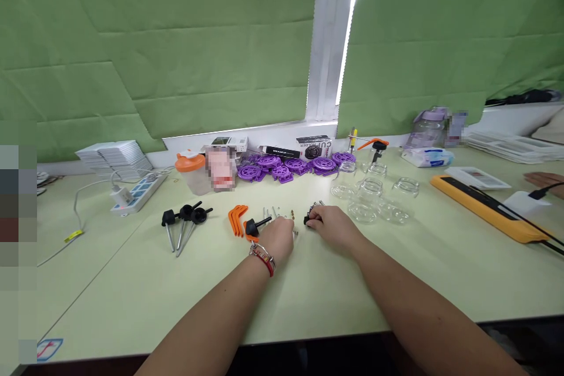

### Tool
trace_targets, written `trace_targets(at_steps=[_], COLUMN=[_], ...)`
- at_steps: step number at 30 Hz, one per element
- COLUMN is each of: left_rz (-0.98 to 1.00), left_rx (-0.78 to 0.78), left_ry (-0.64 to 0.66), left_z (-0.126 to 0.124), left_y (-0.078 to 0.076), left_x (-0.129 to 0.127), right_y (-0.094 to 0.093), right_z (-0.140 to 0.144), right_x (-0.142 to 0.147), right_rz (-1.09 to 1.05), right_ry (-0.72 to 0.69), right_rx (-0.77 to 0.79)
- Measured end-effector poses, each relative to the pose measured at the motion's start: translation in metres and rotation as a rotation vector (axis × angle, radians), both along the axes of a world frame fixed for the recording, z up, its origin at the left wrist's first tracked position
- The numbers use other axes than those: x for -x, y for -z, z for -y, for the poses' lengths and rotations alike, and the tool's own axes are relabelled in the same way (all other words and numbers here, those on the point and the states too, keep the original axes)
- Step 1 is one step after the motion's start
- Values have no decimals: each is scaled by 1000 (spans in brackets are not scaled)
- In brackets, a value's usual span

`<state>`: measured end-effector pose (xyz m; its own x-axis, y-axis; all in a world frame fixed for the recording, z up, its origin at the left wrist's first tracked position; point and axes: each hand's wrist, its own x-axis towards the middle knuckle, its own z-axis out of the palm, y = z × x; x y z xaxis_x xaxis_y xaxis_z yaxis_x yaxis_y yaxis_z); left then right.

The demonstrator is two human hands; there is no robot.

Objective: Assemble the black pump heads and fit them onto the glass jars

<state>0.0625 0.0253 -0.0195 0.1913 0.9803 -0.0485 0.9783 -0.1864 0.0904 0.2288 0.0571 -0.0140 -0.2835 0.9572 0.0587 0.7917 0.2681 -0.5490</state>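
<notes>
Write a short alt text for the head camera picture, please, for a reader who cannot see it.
Two bare hands rest on a pale green table: the left hand among small metal pins, the right hand touching a small black part. Clear glass jars and purple discs lie beyond.

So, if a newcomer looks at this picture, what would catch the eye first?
Probably the two bare hands at the table's middle: the left hand among small metal pins, the right hand pinching a small black part. Behind them lies a bright heap of purple discs, with clear glass jars to its right and orange clips on the left.
</notes>
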Motion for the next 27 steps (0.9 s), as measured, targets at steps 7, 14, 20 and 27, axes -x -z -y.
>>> trace_targets(at_steps=[7,14,20,27], left_rz=[38,41,-9,-2], left_rx=[-79,-29,-45,-66], left_ry=[9,-83,-69,26], left_z=[1,5,5,2], left_y=[-3,-16,-13,-4], left_x=[12,27,26,19], right_y=[-3,-1,0,3], right_z=[3,-2,-4,7], right_x=[-9,-7,-7,10], right_rz=[171,257,338,215], right_ry=[-125,-183,-143,-225], right_rx=[6,-135,-127,-288])
